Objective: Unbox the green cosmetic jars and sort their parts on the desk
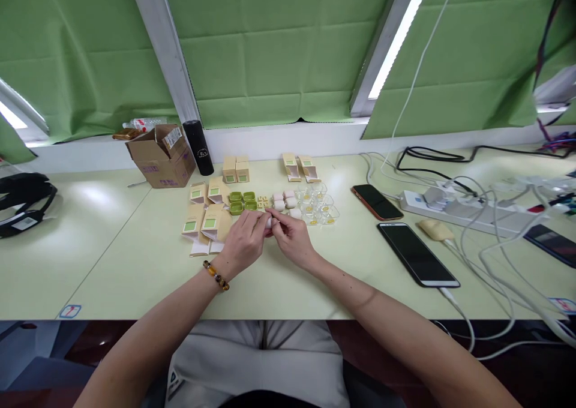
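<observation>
While my left hand [245, 235] and right hand [291, 235] pinch a small white piece [269, 222] between them, mostly hidden, the counter [285, 297] runs open between my forearms [171, 330] to its near edge. Boxes [216, 223] sit close at left, transparent cups [330, 215] at right; a strip of room separates cups from white-edged phone [417, 255].

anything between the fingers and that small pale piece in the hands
Nothing visible: the left hand and right hand meet at the small pale piece, fingers right against it, though they hide most of it. The pink and white pieces lie beyond the hands, not between.
</observation>
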`<act>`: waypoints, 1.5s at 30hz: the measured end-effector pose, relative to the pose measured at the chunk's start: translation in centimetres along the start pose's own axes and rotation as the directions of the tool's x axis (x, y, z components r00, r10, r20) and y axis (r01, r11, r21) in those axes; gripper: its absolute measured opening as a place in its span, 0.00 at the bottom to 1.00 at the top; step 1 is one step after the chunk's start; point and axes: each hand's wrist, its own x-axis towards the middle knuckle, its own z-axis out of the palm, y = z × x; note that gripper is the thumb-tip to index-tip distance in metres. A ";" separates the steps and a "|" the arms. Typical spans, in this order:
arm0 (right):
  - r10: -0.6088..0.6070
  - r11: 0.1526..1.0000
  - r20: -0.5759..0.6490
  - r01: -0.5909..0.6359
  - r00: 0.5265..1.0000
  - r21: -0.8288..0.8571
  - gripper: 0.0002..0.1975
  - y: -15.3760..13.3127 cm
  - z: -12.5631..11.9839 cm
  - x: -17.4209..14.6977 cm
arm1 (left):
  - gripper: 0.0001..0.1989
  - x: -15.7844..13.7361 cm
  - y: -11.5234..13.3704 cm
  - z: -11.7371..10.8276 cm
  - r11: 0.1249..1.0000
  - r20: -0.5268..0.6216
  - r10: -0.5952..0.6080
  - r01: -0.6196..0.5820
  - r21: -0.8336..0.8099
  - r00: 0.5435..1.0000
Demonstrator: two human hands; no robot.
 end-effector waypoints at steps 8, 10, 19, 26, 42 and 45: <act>0.076 0.997 0.028 -0.077 0.997 0.023 0.21 -0.3 -0.1 0.2 | 0.15 0.0 0.1 0.3 0.998 -0.011 0.008 -0.007 0.058 1.000; 0.101 0.993 0.063 -0.105 0.993 0.057 0.21 -0.6 -0.5 0.4 | 0.15 -0.1 -0.1 0.3 1.000 -0.031 -0.023 0.023 0.008 0.999; -0.156 0.984 0.125 0.164 0.980 -0.063 0.21 -1.3 -2.0 1.3 | 0.13 -0.1 -0.9 0.1 0.864 -0.022 -0.316 0.278 -0.420 0.949; -0.093 0.996 0.077 0.093 0.993 -0.001 0.20 -1.1 -1.1 0.8 | 0.13 0.2 -0.4 0.5 0.664 0.057 -0.460 0.386 -0.640 0.886; 0.026 0.986 -0.320 0.030 0.947 0.166 0.26 -0.1 -2.9 1.9 | 0.20 0.8 -3.9 0.5 -0.280 0.416 -0.664 0.309 -0.909 0.621; 0.007 0.989 -0.393 0.052 0.919 0.139 0.25 0.1 -3.3 2.2 | 0.21 0.9 -3.7 0.6 -0.277 0.416 -0.650 0.312 -0.909 0.636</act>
